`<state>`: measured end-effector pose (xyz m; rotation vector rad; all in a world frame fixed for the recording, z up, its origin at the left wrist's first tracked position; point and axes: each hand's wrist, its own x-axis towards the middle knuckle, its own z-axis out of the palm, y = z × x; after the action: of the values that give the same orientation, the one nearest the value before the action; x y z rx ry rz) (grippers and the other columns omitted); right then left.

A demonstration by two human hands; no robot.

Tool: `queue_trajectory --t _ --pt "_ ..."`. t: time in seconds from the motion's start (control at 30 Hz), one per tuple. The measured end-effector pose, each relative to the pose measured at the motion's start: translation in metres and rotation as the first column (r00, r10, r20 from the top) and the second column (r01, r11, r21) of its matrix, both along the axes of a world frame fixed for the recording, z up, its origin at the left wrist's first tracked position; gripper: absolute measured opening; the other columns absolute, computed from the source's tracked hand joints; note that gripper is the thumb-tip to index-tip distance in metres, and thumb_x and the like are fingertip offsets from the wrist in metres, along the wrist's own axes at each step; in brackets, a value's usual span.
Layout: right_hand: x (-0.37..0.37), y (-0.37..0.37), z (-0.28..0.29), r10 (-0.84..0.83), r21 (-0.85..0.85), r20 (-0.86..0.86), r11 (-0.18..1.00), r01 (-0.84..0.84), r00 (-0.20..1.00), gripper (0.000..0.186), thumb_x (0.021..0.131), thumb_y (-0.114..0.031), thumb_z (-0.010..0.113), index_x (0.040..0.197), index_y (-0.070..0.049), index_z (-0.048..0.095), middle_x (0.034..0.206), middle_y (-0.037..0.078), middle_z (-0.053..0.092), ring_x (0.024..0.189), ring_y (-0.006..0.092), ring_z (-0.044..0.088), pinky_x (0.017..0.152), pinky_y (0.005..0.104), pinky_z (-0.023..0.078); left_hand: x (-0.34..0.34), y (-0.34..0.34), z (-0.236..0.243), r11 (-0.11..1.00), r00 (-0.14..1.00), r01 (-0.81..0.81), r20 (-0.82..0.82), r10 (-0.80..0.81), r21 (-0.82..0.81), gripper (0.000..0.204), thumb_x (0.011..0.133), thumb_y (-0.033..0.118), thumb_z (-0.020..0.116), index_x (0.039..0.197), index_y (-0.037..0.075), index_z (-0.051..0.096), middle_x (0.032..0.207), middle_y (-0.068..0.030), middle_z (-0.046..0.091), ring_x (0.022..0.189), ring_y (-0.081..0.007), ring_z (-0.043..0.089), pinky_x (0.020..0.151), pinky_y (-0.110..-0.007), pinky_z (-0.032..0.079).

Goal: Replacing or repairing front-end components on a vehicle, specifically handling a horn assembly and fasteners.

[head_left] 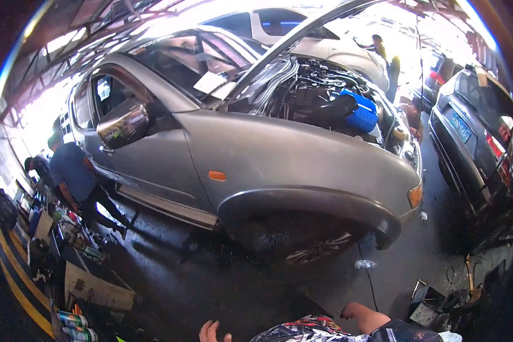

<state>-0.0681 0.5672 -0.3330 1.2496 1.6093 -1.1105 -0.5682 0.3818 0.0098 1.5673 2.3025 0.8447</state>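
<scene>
Could catch a foot on the thin cable [369,279] if stepping unawares near the car [302,154]. Stands across the far middle, satiny grey, with raised bonnet [299,37] and amber side lamp [217,175]. Has a loosely spread, seemingly unfilled grip at the left hand [210,332]; can't make out that of the right hand [353,312].

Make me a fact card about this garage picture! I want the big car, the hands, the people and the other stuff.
Main car: gray car, hood raised
Engine bay: blue part showing
Car's side: orange light, shiny mirror
Left hand: at the lower edge, partly cut off; grip unclear
Right hand: apparently right of the patterned cloth; grip unclear
Other people: several, including one in a blue shirt on the left
Another car: dark car on the right
</scene>
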Motion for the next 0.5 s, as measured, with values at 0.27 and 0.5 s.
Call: queue_trajectory --t 0.27,0.5 --pt "0.032 0.048 0.046 -0.021 0.311 -0.495 0.929 0.199 0.869 0.045 0.082 -0.046 0.062 0.105 -0.010 0.076 0.103 0.016 0.072 0.095 0.0326 0.070 0.084 0.0404 0.055 0.017 0.140 0.009 0.994 0.982 0.098 -0.165 -0.089 0.046 0.049 0.093 0.025 0.066 0.135 0.004 0.053 0.140 -0.0191 0.051 0.128 -0.0388 0.047 0.108 -0.045 0.039" --pt "0.092 0.136 0.063 -0.297 0.196 -0.377 0.900 0.390 0.877 0.035 0.086 -0.038 0.062 0.099 -0.009 0.077 0.099 0.015 0.073 0.092 0.0316 0.069 0.083 0.0428 0.054 0.025 0.339 0.089 0.993 0.981 0.095 -0.177 -0.082 0.067 0.059 0.081 0.016 0.074 0.133 0.002 0.052 0.141 -0.0221 0.049 0.134 -0.0395 0.044 0.113 -0.047 0.036"
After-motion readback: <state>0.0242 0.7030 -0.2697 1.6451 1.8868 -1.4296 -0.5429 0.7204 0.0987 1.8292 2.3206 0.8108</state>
